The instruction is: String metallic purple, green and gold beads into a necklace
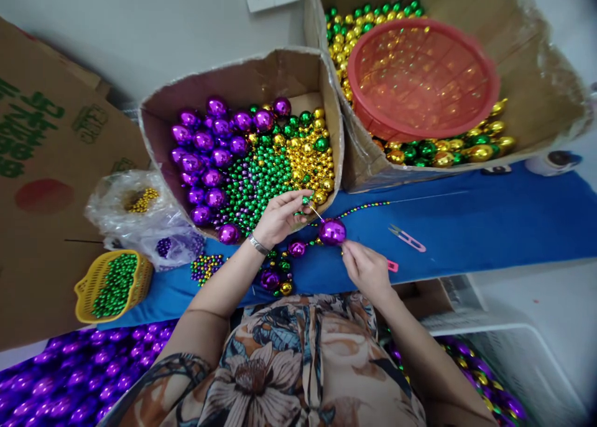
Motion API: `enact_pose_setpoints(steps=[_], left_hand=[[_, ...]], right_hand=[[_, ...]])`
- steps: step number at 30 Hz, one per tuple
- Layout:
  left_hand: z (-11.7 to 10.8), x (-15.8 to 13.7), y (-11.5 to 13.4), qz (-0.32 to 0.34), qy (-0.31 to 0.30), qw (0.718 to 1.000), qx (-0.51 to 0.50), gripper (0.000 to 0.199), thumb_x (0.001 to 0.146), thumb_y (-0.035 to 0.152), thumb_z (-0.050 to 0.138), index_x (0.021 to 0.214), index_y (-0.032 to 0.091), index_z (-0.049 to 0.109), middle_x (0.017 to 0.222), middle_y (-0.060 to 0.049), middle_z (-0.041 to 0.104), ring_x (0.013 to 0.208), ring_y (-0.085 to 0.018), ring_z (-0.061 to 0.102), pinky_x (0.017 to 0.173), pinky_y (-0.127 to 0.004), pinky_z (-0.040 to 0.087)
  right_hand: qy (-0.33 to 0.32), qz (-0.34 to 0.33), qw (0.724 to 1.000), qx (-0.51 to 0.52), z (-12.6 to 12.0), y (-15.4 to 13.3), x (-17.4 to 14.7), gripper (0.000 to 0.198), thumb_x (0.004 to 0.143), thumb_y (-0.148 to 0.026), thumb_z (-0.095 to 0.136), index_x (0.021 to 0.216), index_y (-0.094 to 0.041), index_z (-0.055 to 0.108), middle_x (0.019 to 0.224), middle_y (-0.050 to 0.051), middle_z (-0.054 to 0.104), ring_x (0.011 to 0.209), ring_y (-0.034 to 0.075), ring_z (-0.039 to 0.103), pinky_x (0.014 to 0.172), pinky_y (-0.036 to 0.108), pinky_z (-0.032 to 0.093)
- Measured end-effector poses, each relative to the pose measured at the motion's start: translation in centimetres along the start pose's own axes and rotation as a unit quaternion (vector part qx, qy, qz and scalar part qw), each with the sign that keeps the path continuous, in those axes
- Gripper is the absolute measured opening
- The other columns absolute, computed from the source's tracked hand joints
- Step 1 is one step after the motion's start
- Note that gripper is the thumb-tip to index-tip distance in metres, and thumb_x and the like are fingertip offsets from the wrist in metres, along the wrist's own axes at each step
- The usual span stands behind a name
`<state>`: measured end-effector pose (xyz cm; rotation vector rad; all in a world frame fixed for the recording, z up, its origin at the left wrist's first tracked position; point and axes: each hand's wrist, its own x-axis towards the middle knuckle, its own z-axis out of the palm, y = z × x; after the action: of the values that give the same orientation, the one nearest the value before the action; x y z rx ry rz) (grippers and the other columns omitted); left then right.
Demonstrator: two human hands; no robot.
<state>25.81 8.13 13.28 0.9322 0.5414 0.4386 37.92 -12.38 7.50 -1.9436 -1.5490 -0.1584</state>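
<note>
Purple bead [333, 231] was located above the blue cloth [471, 228], near the right corner of the left box [252, 76]. Right hand [368, 268]: thumb and fingers pinched it at its lower edge. Left hand [280, 217]: fingertips closed on a green bead [306, 200]; a thin pale line, needle or thread (could not tell), ran from there to the purple bead. A strand [296, 248] of mixed beads lay between the forearms. Snips [407, 237] lay to the right. Left box held purple, green and gold beads; right box [364, 160], adjacent, held green and gold beads under a red basket [489, 82]. Yellow basket [144, 281], far left, held green beads.
</note>
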Motion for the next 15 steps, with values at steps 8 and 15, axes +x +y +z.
enact_pose_setpoints(steps=[8,15], left_hand=[[1.2,-0.1,0.5,0.108,0.021,0.986,0.128,0.025,0.079,0.033,0.075,0.101,0.02,0.074,0.088,-0.003,0.069,0.073,-0.01,0.063,0.059,-0.02,0.051],[2.9,-1.1,-0.5,0.198,-0.023,0.956,0.215,0.027,0.074,0.029,0.08,0.096,0.019,0.068,0.09,-0.002,0.069,0.077,-0.01,0.063,0.069,-0.022,0.054]], right_hand=[[-0.014,-0.02,0.994,-0.107,-2.3,0.9,1.0,0.024,0.097,-0.021,0.044,0.097,-0.018,0.068,0.068,0.002,0.063,0.064,0.013,0.056,0.065,0.025,0.039],[0.046,-0.065,0.978,-0.194,-4.9,2.2,2.1,0.021,0.095,-0.022,0.049,0.105,-0.018,0.067,0.066,0.001,0.057,0.064,0.013,0.051,0.067,0.026,0.038]])
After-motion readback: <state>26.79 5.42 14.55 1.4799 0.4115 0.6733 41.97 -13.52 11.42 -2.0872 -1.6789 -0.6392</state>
